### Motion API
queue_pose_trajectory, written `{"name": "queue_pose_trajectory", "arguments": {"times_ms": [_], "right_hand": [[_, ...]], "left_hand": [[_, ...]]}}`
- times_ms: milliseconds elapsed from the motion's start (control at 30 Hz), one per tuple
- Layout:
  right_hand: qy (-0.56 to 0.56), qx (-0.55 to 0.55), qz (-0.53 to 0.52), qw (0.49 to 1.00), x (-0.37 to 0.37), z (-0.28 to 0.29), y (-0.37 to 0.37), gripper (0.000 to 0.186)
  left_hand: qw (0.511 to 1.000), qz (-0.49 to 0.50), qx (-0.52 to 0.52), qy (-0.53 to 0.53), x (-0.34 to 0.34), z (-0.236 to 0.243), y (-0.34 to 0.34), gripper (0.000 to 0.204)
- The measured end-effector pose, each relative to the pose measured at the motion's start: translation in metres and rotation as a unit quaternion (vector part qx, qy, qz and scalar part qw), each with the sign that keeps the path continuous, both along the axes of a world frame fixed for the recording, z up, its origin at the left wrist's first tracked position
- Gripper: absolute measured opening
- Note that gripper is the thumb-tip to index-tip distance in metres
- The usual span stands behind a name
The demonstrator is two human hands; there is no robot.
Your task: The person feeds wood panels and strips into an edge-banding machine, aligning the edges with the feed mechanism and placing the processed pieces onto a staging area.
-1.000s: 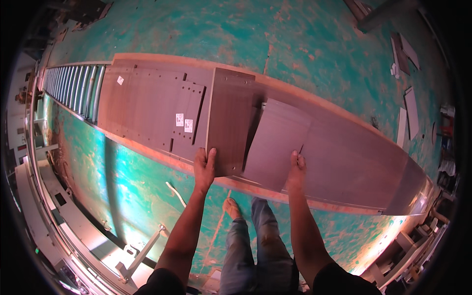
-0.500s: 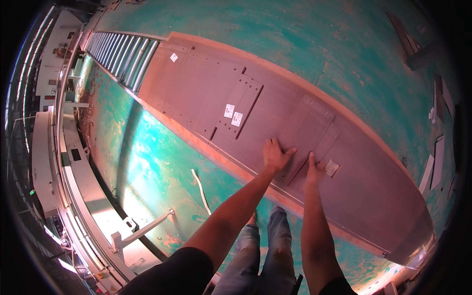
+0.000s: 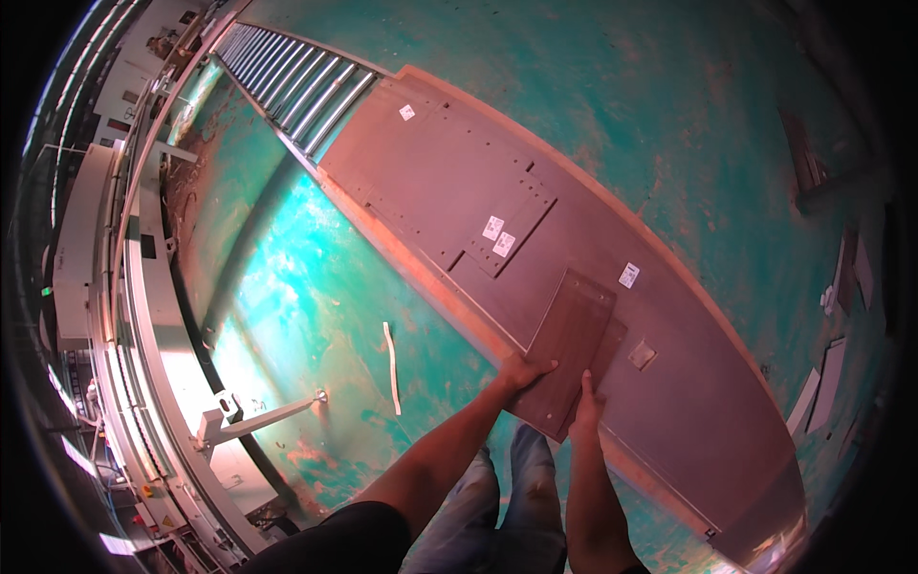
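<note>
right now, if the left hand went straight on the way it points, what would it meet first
The held brown panel, which the left hand touches at its left edge; beyond, perhaps the right hand, though depth is unclear.

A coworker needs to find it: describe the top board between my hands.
Follow the metal rollers to the long table. Midway along, the left hand and right hand hold a narrow board. It's darker than neighbouring panels, its near end jutting past the table's edge.

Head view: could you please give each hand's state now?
Left hand: closed on the small brown panel, left side.
Right hand: closed on its right side.
</note>
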State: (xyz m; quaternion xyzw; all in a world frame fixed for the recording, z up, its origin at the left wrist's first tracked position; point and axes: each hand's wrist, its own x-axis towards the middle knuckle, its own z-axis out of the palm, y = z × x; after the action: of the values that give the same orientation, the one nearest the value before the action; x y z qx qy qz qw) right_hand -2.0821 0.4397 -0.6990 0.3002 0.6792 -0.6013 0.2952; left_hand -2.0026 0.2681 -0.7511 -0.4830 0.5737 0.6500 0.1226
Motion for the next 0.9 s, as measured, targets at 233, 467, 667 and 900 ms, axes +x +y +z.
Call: {"name": "queue_pose_trajectory", "arguments": {"times_ms": [233, 467, 667, 900], "right_hand": [[0.023, 0.009, 0.12, 0.993, 0.093, 0.08, 0.02, 0.065], [0.224, -0.066, 0.485, 0.843, 0.213, 0.293, -0.01, 0.074], [0.144, -0.151, 0.648, 0.732, 0.381, 0.423, 0.003, 0.08], [0.088, -0.322, 0.816, 0.472, 0.652, 0.489, 0.039, 0.057]], "left_hand": [[0.988, 0.015, -0.1, -0.116, 0.129, 0.128, 0.042, 0.115], [0.928, 0.355, -0.101, -0.049, 0.308, 0.348, 0.111, 0.098], [0.83, 0.54, -0.136, 0.046, 0.502, 0.485, 0.194, 0.099], [0.601, 0.761, -0.18, 0.165, 0.737, 0.547, 0.345, 0.081]]}}
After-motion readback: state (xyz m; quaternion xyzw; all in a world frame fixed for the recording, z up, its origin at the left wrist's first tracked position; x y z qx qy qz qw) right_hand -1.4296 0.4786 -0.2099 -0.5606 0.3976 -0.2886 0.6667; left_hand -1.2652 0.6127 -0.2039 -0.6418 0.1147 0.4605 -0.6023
